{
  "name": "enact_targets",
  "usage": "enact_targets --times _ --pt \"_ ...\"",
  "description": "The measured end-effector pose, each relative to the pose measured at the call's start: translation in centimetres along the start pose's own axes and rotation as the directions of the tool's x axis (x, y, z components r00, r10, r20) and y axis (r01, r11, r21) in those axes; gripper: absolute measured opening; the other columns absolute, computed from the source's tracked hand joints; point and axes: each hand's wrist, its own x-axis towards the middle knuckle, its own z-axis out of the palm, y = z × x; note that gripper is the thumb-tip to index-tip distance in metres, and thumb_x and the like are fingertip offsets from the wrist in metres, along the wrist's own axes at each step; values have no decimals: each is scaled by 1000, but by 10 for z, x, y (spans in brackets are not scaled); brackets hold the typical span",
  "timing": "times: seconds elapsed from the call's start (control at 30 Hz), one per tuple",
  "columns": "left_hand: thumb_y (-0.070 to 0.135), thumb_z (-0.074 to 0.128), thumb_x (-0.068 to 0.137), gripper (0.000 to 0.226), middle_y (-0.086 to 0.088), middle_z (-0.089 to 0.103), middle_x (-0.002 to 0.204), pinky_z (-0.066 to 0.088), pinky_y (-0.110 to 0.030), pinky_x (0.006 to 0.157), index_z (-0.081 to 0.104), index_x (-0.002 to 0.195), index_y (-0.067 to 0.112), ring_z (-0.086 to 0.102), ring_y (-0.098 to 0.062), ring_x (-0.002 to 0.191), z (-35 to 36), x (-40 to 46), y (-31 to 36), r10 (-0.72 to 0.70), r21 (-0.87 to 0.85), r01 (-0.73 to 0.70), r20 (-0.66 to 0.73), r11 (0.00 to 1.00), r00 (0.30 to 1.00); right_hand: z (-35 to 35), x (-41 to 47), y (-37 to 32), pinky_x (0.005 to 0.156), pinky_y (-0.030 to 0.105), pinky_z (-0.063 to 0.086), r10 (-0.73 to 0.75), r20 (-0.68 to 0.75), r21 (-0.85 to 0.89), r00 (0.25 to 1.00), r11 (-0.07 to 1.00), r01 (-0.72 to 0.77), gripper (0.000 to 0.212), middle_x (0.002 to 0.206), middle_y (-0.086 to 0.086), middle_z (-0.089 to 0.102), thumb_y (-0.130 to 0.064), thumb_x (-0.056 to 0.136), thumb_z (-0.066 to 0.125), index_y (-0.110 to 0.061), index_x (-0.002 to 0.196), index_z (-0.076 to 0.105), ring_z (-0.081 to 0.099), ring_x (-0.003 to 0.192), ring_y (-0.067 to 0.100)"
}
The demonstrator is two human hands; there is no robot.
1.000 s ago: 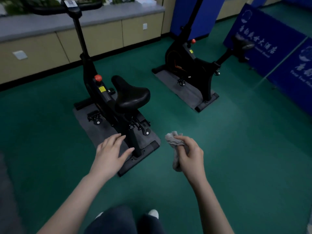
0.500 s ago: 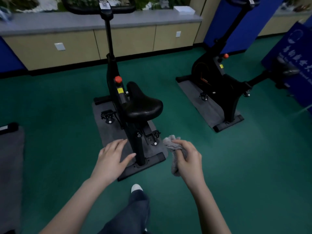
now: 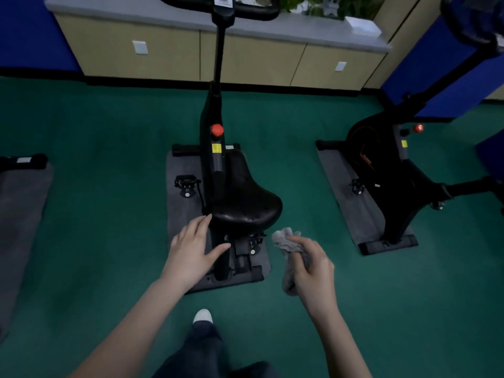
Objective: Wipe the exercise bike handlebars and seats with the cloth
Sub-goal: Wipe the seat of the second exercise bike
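Right hand (image 3: 311, 271) clutches a crumpled grey cloth (image 3: 286, 242); left hand (image 3: 191, 252) spread open beside the glossy black seat (image 3: 245, 203).

A gym or fitness room: black exercise bikes (image 3: 226, 170) stand on grey mats (image 3: 182, 208) in a row across green floor (image 3: 109, 214), with blue wall panels (image 3: 30, 34) behind.

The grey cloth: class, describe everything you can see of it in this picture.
The grey cloth looks soft and crumpled, bunched in the right hand. One wad sticks out above the fingers and a tail hangs below the palm. It is held in the air, right of the black seat and apart from it.
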Motion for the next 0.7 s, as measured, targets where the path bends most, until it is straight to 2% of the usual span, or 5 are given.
enact_targets --times 0.2,0.37,0.5,0.6,0.7 --pt "64 53 81 90 0 27 152 23 -42 113 18 150 18 27 -20 139 13 7 -5 -157 -113 154 -27 982 987 13 43 -12 83 5 41 -114 85 7 990 994 113 32 108 -6 63 5 90 54 -17 110 67 55 102 -8" --pt "66 58 74 99 -3 27 152 25 -44 113 17 150 17 27 -23 140 34 12 -3 -373 -302 342 -50 890 926 37 83 -22 92 20 45 -275 196 51 941 962 270 29 109 -2 62 5 90 55 -12 111 66 57 105 6" --pt "70 56 67 105 -4 29 151 26 -44 114 20 150 16 28 -22 140 51 24 5 -480 -475 378 -111 795 870 65 119 -27 96 23 42 -436 344 51 831 893 447 28 109 -5 57 4 90 54 -10 112 65 55 109 15" --pt "61 67 70 99 -1 33 148 28 -43 114 24 149 18 30 -20 138 64 33 9 -508 -564 340 -170 752 844 82 138 -28 96 14 37 -531 436 62 727 823 565 31 110 -5 55 7 88 53 -9 112 64 54 110 17" --pt "53 75 67 96 2 40 141 31 -38 113 32 145 20 37 -16 134 81 40 10 -539 -653 304 -190 694 821 98 154 -27 98 10 33 -608 510 88 609 741 666 33 113 2 58 9 87 52 -7 113 64 53 112 19"
